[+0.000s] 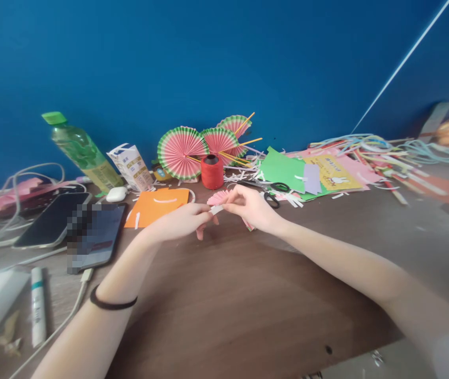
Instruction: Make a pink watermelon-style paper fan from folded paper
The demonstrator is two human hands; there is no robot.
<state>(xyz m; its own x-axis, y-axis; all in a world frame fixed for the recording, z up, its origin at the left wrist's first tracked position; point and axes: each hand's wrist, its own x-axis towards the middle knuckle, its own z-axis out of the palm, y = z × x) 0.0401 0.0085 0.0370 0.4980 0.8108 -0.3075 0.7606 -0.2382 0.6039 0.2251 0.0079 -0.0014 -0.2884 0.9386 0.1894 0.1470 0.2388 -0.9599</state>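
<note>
My right hand [250, 207] is closed, thumb and forefinger pinching one end of a small white paper strip [217, 209]. From the other side my left hand [187, 220] has its fingertips on the strip's left end, its lower fingers bent beneath. Just behind the strip shows a pink pleated paper fan [218, 197], partly hidden by my right hand. Whether either hand also touches this fan, I cannot tell. Black-handled scissors [271, 200] lie beyond my right wrist, and an orange paper sheet [157, 205] lies behind my left hand.
Finished pink-and-green fans [182, 152] lean against the blue wall behind a red thread spool [212, 172]. A green bottle [86, 152], a carton [131, 167], phones [100, 237] and a marker [38, 308] stand or lie left. Coloured papers [287, 171] and strips cover the back right.
</note>
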